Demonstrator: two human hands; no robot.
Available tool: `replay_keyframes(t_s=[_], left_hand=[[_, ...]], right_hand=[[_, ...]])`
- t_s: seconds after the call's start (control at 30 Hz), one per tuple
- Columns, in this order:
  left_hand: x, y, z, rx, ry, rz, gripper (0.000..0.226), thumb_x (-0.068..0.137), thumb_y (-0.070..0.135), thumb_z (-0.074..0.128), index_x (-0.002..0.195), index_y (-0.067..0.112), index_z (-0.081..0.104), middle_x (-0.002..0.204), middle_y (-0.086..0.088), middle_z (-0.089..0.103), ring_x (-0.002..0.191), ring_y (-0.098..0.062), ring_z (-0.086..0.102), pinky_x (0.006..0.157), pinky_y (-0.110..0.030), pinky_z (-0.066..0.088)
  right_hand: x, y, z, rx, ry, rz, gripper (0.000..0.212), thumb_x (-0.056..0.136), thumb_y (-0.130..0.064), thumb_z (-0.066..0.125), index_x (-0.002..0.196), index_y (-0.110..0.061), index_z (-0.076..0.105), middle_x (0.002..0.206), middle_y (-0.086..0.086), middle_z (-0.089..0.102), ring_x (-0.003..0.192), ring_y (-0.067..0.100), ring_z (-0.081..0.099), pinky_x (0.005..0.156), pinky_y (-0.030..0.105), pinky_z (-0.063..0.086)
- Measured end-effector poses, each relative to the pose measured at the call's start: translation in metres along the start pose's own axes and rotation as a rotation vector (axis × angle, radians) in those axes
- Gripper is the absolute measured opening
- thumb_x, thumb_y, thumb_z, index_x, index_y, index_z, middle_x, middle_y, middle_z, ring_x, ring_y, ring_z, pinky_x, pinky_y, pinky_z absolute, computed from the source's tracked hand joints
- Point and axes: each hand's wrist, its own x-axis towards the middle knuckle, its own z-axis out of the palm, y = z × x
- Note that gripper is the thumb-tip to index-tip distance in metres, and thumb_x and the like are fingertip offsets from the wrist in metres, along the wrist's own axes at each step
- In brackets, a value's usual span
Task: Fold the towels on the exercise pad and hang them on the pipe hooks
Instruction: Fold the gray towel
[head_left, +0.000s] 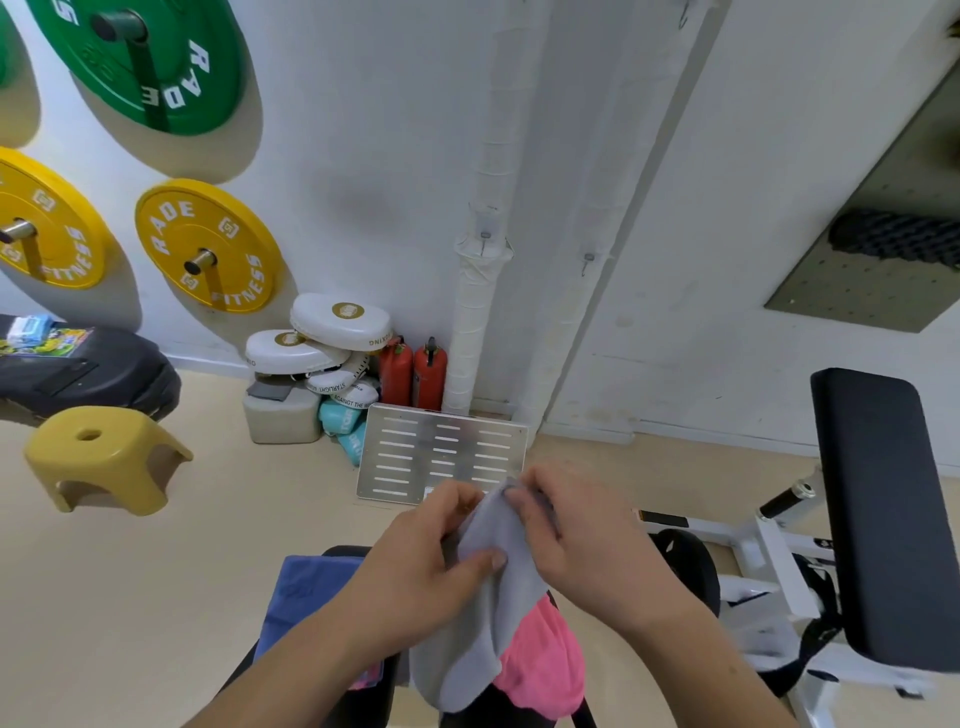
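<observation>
A yellow stool (104, 457) stands on the floor (156, 597); red fire extinguishers (430, 376) stand beyond it. A green weight plate (150, 57) hangs above a yellow weight plate (205, 244).

1. Grey towel (483, 613): soft and bunched, hanging from the left hand (431, 561) and right hand (576, 540), which pinch its top edge
2. Pink towel (540, 665): crumpled, touching the grey towel's lower right side
3. Blue towel (306, 597): spread on the black exercise pad (340, 552)
4. Small metal hook (484, 243) on the white wrapped pipe (475, 322); second hook (588, 262) on the neighbouring pipe
</observation>
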Motion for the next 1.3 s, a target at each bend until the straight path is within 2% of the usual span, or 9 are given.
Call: replay_keyframes(t_s=[0.1,0.2,0.5,0.63,0.73,0.8,0.93,1.1,1.3], left_hand=[[-0.001,-0.023,-0.001,0.222,-0.046,-0.124,0.028,0.079,0.040,0.073,0.099,0.036,0.053,0.086,0.014,0.066,0.079,-0.006,0.061,0.064,-0.021,0.047],[-0.003,-0.047,0.003,0.283,-0.035,-0.187,0.014,0.082,0.031,0.067,0.086,0.028,0.054,0.073,0.010,0.060,0.066,-0.006,0.053,0.061,-0.023,0.043],[-0.006,-0.074,0.003,-0.033,0.168,-0.204,0.029,0.088,0.011,0.071,0.097,0.035,0.058,0.098,0.015,0.069,0.074,-0.013,0.066,0.063,-0.022,0.050],[-0.010,-0.082,0.015,0.191,0.102,-0.006,0.032,0.086,0.004,0.066,0.083,0.034,0.054,0.092,0.012,0.063,0.081,-0.012,0.061,0.071,-0.027,0.051],[-0.013,-0.089,0.023,0.222,0.096,-0.071,0.026,0.088,0.021,0.073,0.103,0.040,0.064,0.102,0.023,0.065,0.099,0.001,0.060,0.085,-0.015,0.047],[-0.014,-0.095,0.025,0.230,0.094,-0.151,0.027,0.083,0.030,0.079,0.105,0.038,0.065,0.102,0.024,0.065,0.098,0.002,0.061,0.083,-0.014,0.046],[-0.013,-0.099,0.031,0.273,-0.020,-0.142,0.012,0.074,0.023,0.079,0.080,0.024,0.068,0.085,0.014,0.064,0.081,-0.002,0.059,0.072,-0.016,0.045],[-0.020,-0.103,0.020,0.055,0.096,-0.249,0.012,0.082,0.015,0.070,0.074,0.019,0.061,0.068,0.001,0.060,0.059,-0.004,0.050,0.057,-0.016,0.040],[-0.015,-0.094,0.001,-0.328,0.355,-0.367,0.012,0.083,0.014,0.065,0.078,0.025,0.062,0.070,0.008,0.057,0.069,-0.012,0.048,0.066,-0.028,0.040]], right_hand=[[0.008,0.005,-0.005,0.074,0.058,0.181,0.021,0.106,-0.037,0.041,0.091,-0.023,0.044,0.068,-0.004,0.055,0.062,0.017,0.053,0.060,0.040,0.041],[0.019,0.017,-0.016,0.009,0.138,0.301,0.018,0.107,-0.039,0.036,0.092,-0.027,0.037,0.062,-0.006,0.052,0.053,0.011,0.047,0.055,0.036,0.031],[0.018,0.065,-0.031,-0.020,0.184,0.514,0.020,0.109,-0.032,0.035,0.098,-0.017,0.042,0.066,0.004,0.056,0.063,0.029,0.054,0.056,0.038,0.035],[0.016,0.067,-0.025,-0.042,0.124,0.523,0.026,0.109,-0.038,0.032,0.099,-0.017,0.043,0.069,0.005,0.059,0.068,0.029,0.059,0.062,0.040,0.042],[0.019,0.063,-0.024,-0.068,0.094,0.505,0.027,0.109,-0.040,0.031,0.100,-0.018,0.043,0.068,0.000,0.057,0.070,0.030,0.060,0.066,0.042,0.047],[0.022,0.058,-0.023,-0.093,0.073,0.484,0.028,0.109,-0.042,0.030,0.101,-0.018,0.043,0.067,-0.002,0.056,0.072,0.031,0.061,0.067,0.042,0.047],[0.030,0.051,-0.020,-0.131,0.046,0.443,0.028,0.109,-0.044,0.029,0.101,-0.020,0.042,0.069,-0.002,0.056,0.072,0.030,0.061,0.065,0.040,0.045],[0.031,0.068,-0.024,-0.200,0.061,0.435,0.021,0.109,-0.039,0.030,0.104,-0.024,0.044,0.077,0.000,0.060,0.076,0.029,0.060,0.068,0.039,0.043],[0.010,0.099,-0.001,-0.093,0.085,0.589,0.019,0.108,-0.035,0.033,0.102,-0.025,0.048,0.074,0.001,0.060,0.072,0.029,0.057,0.068,0.038,0.042]])
